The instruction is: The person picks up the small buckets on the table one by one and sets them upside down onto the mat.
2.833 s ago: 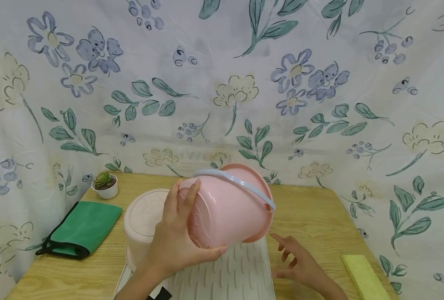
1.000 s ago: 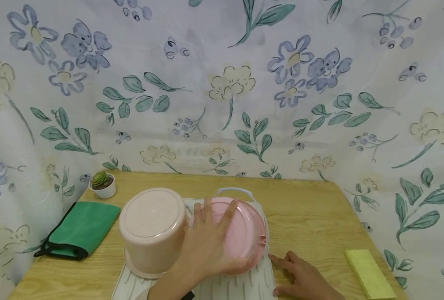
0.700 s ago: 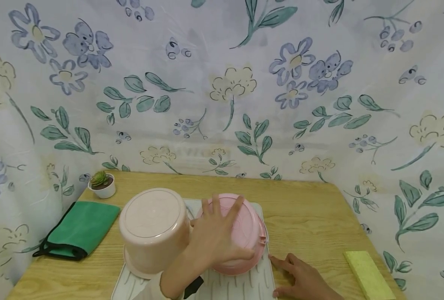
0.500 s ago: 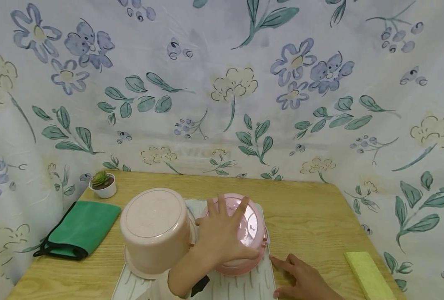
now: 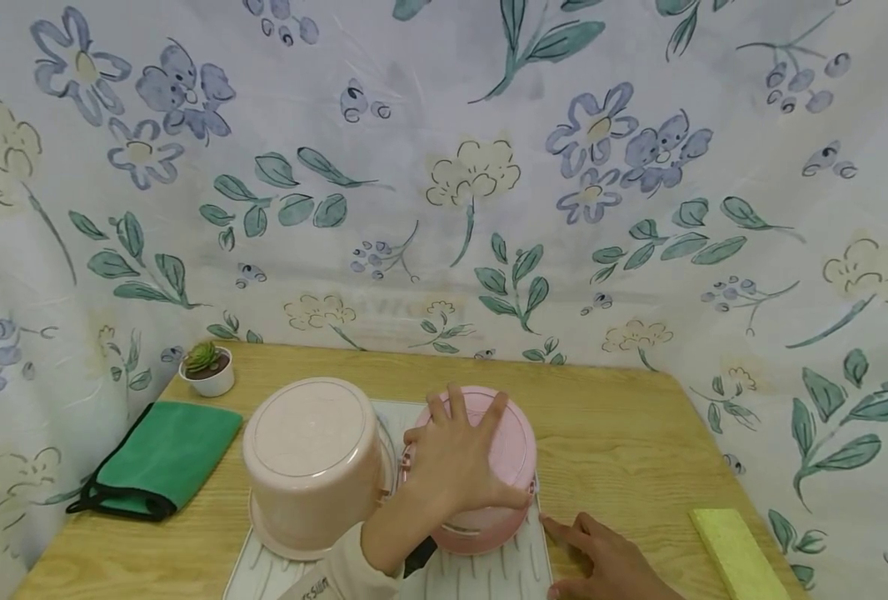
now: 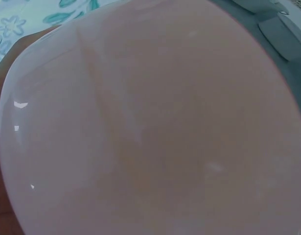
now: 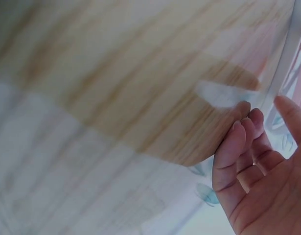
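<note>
Head view: left hand lies spread, fingers fanned, flat on the upturned base of the pink bucket. Bucket sits mouth-down on the white ribbed mat, just beside the beige bucket, also inverted. Right hand rests palm-down on the wooden table at the mat's right edge, fingers relaxed, holding nothing. Left wrist view: filled by pink plastic.

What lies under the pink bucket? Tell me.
The pink bucket stands upside down on the ribbed white mat, left hand on its base. Anything beneath it is hidden.
</note>
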Tool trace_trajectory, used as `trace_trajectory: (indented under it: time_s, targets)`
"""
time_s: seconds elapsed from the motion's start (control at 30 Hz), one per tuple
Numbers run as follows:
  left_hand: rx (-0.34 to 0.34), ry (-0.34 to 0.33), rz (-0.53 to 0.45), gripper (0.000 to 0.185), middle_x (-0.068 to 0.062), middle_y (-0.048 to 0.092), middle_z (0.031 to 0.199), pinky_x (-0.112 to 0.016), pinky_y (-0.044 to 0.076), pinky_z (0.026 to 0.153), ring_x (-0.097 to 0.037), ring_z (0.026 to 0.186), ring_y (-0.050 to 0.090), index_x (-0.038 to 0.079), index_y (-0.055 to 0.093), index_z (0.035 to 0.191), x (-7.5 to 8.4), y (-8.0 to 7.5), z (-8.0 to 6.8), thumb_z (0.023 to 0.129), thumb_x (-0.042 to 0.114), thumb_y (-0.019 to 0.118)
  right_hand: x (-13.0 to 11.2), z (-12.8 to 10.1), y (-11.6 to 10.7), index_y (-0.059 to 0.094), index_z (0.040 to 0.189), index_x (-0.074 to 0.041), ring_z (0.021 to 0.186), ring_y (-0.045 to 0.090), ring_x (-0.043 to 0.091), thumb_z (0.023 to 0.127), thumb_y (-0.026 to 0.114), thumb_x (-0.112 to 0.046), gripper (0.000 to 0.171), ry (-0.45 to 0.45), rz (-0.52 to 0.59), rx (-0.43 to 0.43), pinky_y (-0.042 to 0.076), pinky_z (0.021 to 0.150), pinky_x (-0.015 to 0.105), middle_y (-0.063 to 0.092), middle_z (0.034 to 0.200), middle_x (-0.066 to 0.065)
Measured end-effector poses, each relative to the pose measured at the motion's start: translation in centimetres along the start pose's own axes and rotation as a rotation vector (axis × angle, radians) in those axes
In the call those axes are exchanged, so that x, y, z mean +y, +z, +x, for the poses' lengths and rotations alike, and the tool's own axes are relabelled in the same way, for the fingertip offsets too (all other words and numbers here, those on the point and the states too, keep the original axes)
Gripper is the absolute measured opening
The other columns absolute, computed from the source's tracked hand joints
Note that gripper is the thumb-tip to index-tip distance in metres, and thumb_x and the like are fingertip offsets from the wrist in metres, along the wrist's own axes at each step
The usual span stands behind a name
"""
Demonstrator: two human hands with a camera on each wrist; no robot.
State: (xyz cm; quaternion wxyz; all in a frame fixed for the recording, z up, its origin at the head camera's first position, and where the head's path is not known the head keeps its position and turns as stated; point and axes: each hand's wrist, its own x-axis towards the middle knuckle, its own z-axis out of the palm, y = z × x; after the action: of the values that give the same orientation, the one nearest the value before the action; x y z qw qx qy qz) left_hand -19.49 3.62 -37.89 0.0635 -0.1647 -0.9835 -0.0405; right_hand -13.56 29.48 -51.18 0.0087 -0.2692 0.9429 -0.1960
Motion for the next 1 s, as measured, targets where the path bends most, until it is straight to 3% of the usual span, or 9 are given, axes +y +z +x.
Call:
trace_trajectory:
  time_s: [0.27,0.8,1.0]
  targets:
    - [-0.035,-0.018,-0.015,0.124,-0.03,0.026,0.14,-0.061,0.042,0.048,-0.054,0.121,0.03,0.038,0.019,0.146,0.1,0.1,0.8,0.039,0.094,0.049,0.2,0.0,-0.1,0.049,0.135,-0.024,0.061,0.027,-0.005,0.07,0.065,-0.06,0.076,-0.028,-0.026,0.038,0.027,0.049,0.014,0.031,0.08,-0.014]
    - [-0.144,-0.036,-0.042,0.12,-0.029,0.024,0.142,-0.062,0.042,0.049,-0.054,0.121,0.03,0.038,0.022,0.145,0.3,0.4,2.6,0.041,0.09,0.054,0.2,-0.2,-0.2,0.045,0.137,-0.026,0.06,0.027,-0.003,0.073,0.064,-0.06,0.075,0.017,-0.001,-0.048,0.026,0.048,0.015,0.031,0.081,-0.012]
    - [-0.189,-0.038,-0.036,0.121,-0.029,0.021,0.144,-0.061,0.042,0.05,-0.054,0.123,0.028,0.039,0.018,0.146,0.6,0.3,2.7,0.042,0.09,0.053,0.3,-0.3,0.0,0.046,0.137,-0.026,0.06,0.027,-0.004,0.072,0.064,-0.06,0.075,0.012,-0.007,-0.036,0.027,0.049,0.015,0.031,0.081,-0.013]
